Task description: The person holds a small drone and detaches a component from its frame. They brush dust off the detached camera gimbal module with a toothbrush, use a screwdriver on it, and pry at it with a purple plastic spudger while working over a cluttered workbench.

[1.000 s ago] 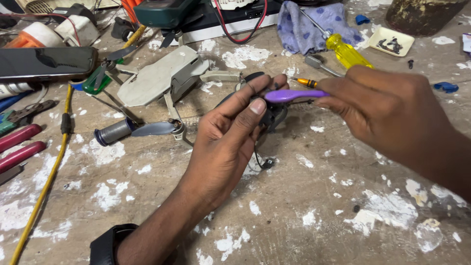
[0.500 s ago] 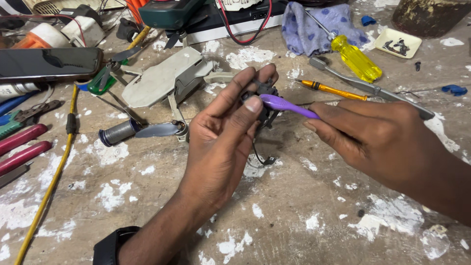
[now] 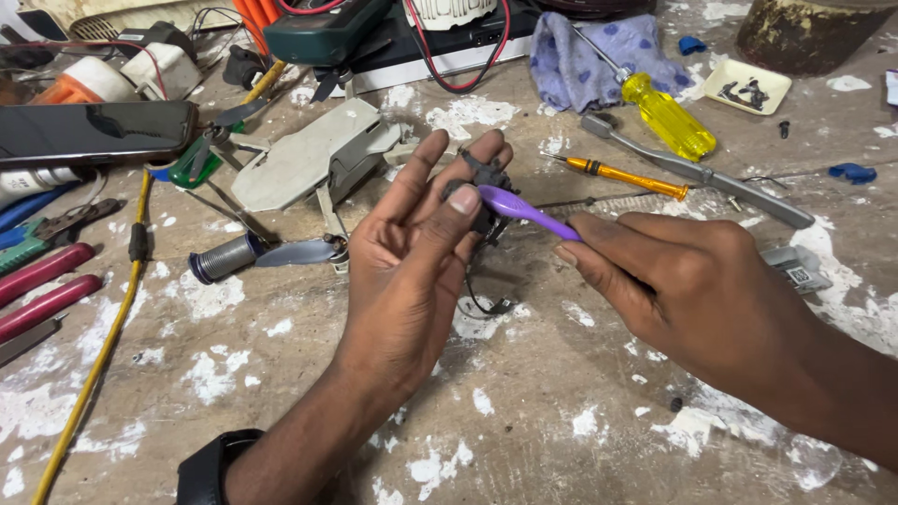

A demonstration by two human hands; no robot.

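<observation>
Change noted: against the earlier views, the purple tool is seen lowered and angled, its tip now laid against the small black part; the right hand is drawn lower and nearer the wearer. The left hand is kept in much the same place.
Meaning, as judged: prying or probing at the black part appears to be under way, not yet finished; the part is not seen separated.
Black part, location: held above the surface, pinched at the tips of the left hand, with a thin black wire hanging below it.
Left hand, pose: raised palm-side toward the camera, wrist bent up, fingers closed on the black part between thumb and fingertips; a dark watch band is worn at the wrist.
Right hand, pose: back of hand up, entering from the right, fingers clamped on the handle of the purple tool.
Nearby items: grey folded drone body just behind the left hand; orange-handled screwdriver beyond the tool; yellow-handled screwdriver on a blue cloth; black phone at far left.
</observation>
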